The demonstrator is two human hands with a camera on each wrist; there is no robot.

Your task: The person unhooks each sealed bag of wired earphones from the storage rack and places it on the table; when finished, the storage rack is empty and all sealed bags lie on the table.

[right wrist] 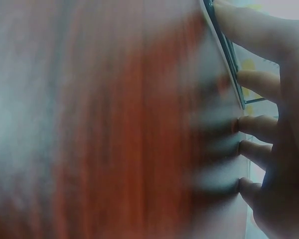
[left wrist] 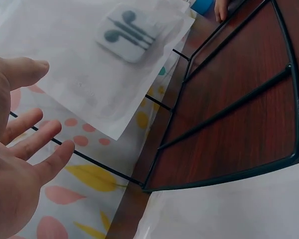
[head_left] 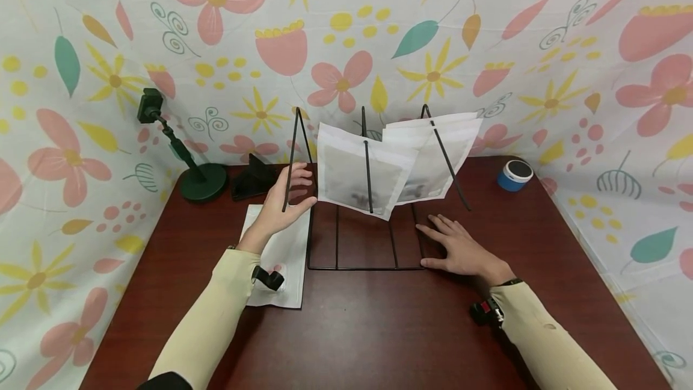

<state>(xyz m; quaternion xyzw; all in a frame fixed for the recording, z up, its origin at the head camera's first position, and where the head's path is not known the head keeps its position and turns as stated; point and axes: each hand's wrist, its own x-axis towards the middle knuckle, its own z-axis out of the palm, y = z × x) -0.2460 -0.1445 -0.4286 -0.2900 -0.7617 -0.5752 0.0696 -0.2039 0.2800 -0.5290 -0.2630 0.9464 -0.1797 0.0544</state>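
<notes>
A black wire rack (head_left: 357, 268) stands on the table, its thin uprights rising at the back. White translucent pouches lean in it: one in the middle slot (head_left: 343, 167) and overlapping ones in the right slot (head_left: 457, 137). Through a pouch, the left wrist view shows earphones in a case (left wrist: 127, 32). My left hand (head_left: 284, 197) is beside the rack's left upright, fingers spread and thumb toward the middle pouch, with nothing gripped. My right hand (head_left: 460, 248) rests fingertips-down on the table, thumb and index finger at the rack's right front corner.
Another white pouch (head_left: 287, 257) lies flat left of the rack, partly under my left forearm. Behind it are a black stand (head_left: 254, 179) and a dark green jointed stand (head_left: 203, 182). A blue-and-white round container (head_left: 514, 176) sits at back right, before a floral curtain (head_left: 341, 11).
</notes>
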